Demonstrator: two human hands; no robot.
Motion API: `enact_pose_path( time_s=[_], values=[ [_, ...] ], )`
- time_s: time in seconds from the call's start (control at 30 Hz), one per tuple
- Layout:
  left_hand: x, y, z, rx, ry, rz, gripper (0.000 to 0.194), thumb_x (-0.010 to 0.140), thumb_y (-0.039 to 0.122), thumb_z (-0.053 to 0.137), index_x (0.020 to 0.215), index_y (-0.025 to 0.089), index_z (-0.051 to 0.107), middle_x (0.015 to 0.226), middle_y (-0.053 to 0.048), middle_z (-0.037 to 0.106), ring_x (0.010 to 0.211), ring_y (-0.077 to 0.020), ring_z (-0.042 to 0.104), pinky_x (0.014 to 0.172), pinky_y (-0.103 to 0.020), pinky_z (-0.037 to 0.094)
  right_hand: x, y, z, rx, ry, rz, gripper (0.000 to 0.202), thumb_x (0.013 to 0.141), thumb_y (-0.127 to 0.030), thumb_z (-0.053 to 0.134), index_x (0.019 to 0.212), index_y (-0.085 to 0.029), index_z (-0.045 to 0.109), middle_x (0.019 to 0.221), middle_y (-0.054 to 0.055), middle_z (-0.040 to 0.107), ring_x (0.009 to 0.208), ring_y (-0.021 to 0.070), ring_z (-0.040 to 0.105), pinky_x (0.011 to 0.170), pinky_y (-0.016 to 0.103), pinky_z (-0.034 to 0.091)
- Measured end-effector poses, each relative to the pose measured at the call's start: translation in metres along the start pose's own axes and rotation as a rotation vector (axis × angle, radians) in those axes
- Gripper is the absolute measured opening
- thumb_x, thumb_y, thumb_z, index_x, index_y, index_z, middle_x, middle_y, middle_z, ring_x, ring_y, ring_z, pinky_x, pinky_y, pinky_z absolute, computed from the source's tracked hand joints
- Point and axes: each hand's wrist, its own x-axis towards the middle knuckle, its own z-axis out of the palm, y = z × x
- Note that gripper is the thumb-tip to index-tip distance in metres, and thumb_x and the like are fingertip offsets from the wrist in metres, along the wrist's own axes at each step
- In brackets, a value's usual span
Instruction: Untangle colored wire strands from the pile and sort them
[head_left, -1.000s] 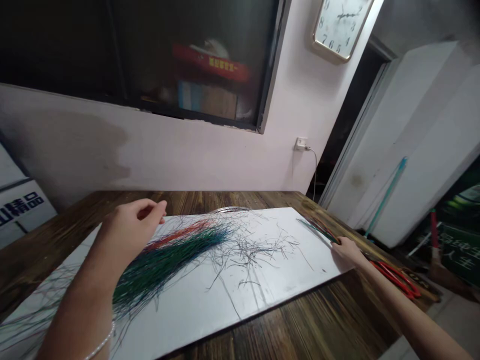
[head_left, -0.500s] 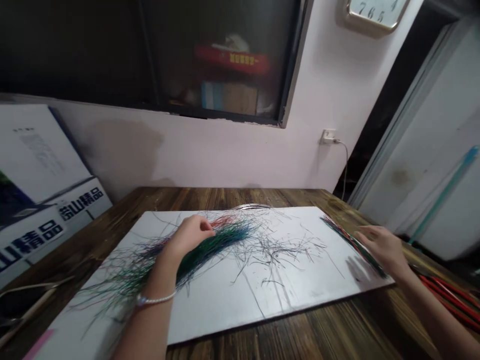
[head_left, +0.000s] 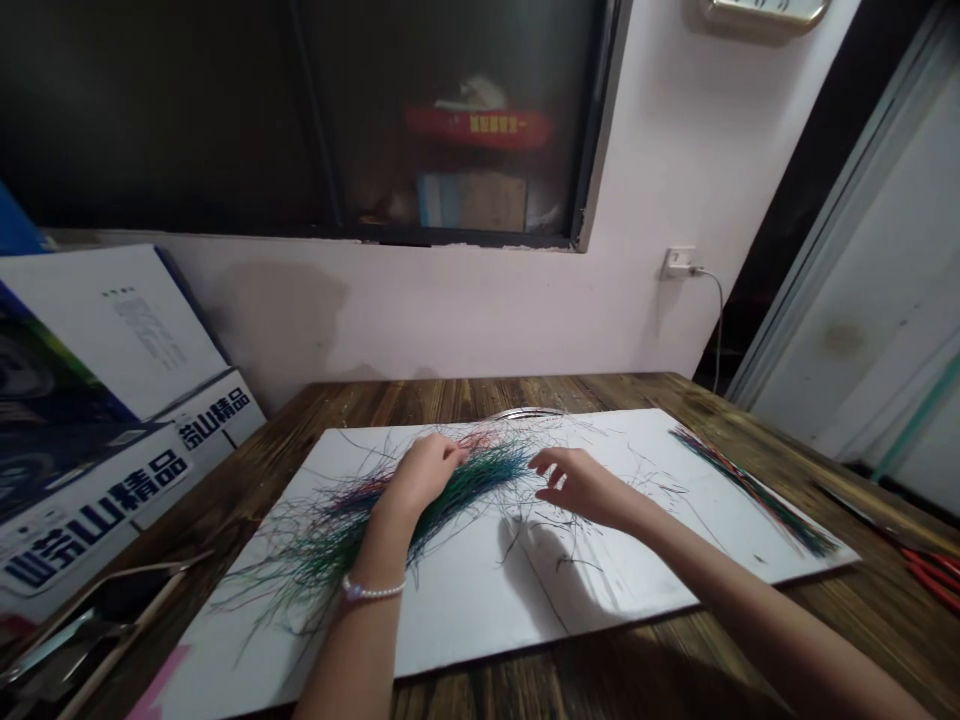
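A loose pile of thin green, blue and red strands (head_left: 457, 485) spreads over the left half of a white board (head_left: 465, 620). My left hand (head_left: 429, 470) rests on the pile with its fingers curled; what they grip, if anything, is too small to make out. At the pile's right end is my right hand (head_left: 574, 482), fingers bent and apart, with nothing visible between them. Along the board's right edge lies a narrower bundle of similar strands (head_left: 757, 490), which neither hand touches. Short dark strands are scattered on the board around my right hand.
The board lies on a dark wooden table (head_left: 480, 392). Printed boxes (head_left: 127, 490) stand at the left, above a tool with metal parts (head_left: 67, 640). Red-handled tools (head_left: 930, 575) lie at the far right. A wall with a socket (head_left: 679, 262) rises behind the table.
My right hand has moved left from the narrow bundle to the right end of the large pile. My left hand stays on the pile. The view has shifted slightly.
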Motion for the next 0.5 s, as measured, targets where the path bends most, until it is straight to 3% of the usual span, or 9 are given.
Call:
enact_pose_path(
  time_s=[0.1,0.23,0.3,0.5],
  values=[
    [0.0,0.003,0.005,-0.023,-0.16,0.06,0.027,0.086,0.035,0.056,0.073,0.013,0.06,0.066,0.002,0.06,0.061,-0.0116,0.058,0.062,-0.028,0.048,0.011,-0.008,0.023,-0.033,-0.058,-0.039,0.039,0.066,0.0,0.062,0.1,-0.02,0.067,0.093,0.006,0.066,0.068,0.0132,0.062,0.058,0.022,0.044],
    [0.001,0.006,0.011,0.01,-0.241,0.093,0.021,0.087,0.032,0.056,0.083,0.012,0.062,0.08,-0.002,0.064,0.073,-0.0142,0.062,0.071,-0.033,0.051,0.017,-0.011,0.037,-0.05,-0.051,-0.068,0.022,0.067,0.0,0.061,0.072,-0.017,0.073,0.088,0.008,0.066,0.07,0.0159,0.061,0.062,0.026,0.042],
    [0.002,0.006,0.014,0.047,-0.238,0.097,0.02,0.087,0.031,0.056,0.086,0.012,0.062,0.086,-0.003,0.065,0.081,-0.0161,0.062,0.076,-0.036,0.05,0.019,-0.009,0.036,-0.017,-0.03,-0.081,0.018,0.07,-0.003,0.061,0.066,-0.017,0.072,0.08,0.006,0.067,0.068,0.015,0.061,0.064,0.025,0.043],
    [0.005,0.01,0.032,0.168,-0.241,0.075,0.023,0.087,0.031,0.056,0.101,0.013,0.06,0.1,-0.006,0.063,0.088,-0.0183,0.061,0.079,-0.039,0.051,0.018,-0.001,0.02,0.105,0.161,-0.04,0.022,0.078,-0.007,0.057,0.072,-0.019,0.074,0.071,0.004,0.07,0.064,0.0143,0.062,0.062,0.024,0.045]
  ],
)
